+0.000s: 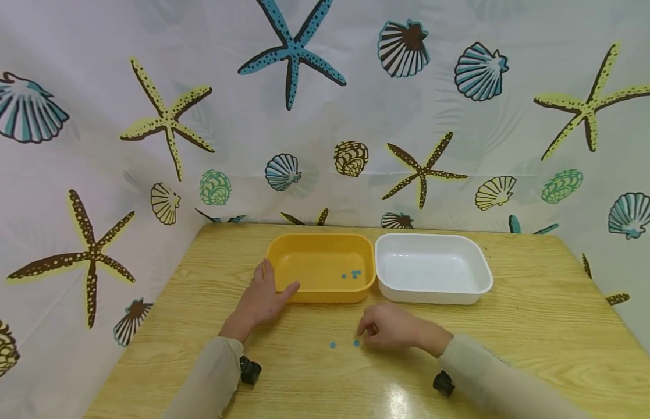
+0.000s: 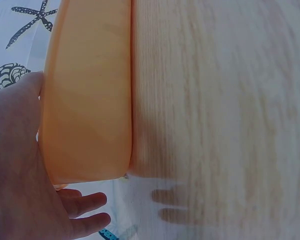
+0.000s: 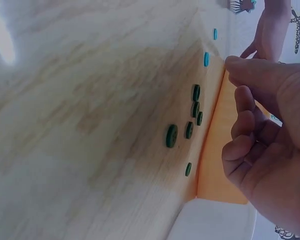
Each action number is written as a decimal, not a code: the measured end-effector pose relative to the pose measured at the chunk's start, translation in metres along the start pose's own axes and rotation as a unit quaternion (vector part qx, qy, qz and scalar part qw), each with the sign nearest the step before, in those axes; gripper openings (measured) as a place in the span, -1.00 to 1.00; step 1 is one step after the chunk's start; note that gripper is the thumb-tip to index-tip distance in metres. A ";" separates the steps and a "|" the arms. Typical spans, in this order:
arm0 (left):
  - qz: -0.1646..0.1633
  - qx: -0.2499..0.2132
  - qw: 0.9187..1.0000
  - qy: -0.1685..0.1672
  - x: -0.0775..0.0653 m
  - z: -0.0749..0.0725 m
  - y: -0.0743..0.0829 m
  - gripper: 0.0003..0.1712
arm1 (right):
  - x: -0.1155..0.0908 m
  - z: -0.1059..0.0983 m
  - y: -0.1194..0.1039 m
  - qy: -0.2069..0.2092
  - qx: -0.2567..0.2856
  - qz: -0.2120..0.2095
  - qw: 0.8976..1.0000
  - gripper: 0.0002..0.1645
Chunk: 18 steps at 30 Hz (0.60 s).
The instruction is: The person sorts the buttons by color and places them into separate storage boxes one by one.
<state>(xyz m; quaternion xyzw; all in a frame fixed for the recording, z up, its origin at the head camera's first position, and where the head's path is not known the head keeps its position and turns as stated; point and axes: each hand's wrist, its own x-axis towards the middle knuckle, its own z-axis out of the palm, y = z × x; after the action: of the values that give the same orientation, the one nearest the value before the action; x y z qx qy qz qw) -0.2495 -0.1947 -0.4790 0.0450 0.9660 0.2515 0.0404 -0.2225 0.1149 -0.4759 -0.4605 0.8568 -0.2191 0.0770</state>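
My left hand [image 1: 263,295] rests at the left front corner of a yellow-orange plastic bin [image 1: 319,297], fingers fairly straight along its left end. Its thumb [image 2: 32,82] lies over the front rim. Over the table in front of the bins is my right hand [image 1: 393,326], palm partly turned in, fingers curled. Thumb and index tips are close together; whether anything sits between them is hidden. Small blue-green buttons lie on the table near it, two of them, a left button [image 1: 332,345] and a right button [image 1: 356,343], visible from above. Several more, including a larger button [image 3: 171,136], show in the right wrist view.
A white plastic bin [image 1: 434,298] stands right beside the orange one. Several small blue buttons [image 1: 354,277] lie inside the orange bin. The wooden table [image 1: 544,326] backs onto a sheet [image 1: 325,116] printed with starfish and shells.
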 end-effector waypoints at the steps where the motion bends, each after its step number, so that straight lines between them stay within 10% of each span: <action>1: 0.000 0.000 1.000 0.000 0.000 0.000 0.000 0.30 | 0.001 0.001 0.000 -0.001 0.001 -0.004 1.000 -0.86; 18: -0.005 0.001 1.000 -0.002 0.000 0.000 -0.001 0.30 | 0.012 0.017 0.006 -0.022 0.009 -0.001 1.000 -0.86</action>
<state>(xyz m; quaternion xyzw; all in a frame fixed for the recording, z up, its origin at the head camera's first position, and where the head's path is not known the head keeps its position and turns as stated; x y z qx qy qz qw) -0.2497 -0.1957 -0.4793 0.0404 0.9662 0.2506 0.0439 -0.2277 0.1029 -0.4925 -0.4651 0.8524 -0.2172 0.0997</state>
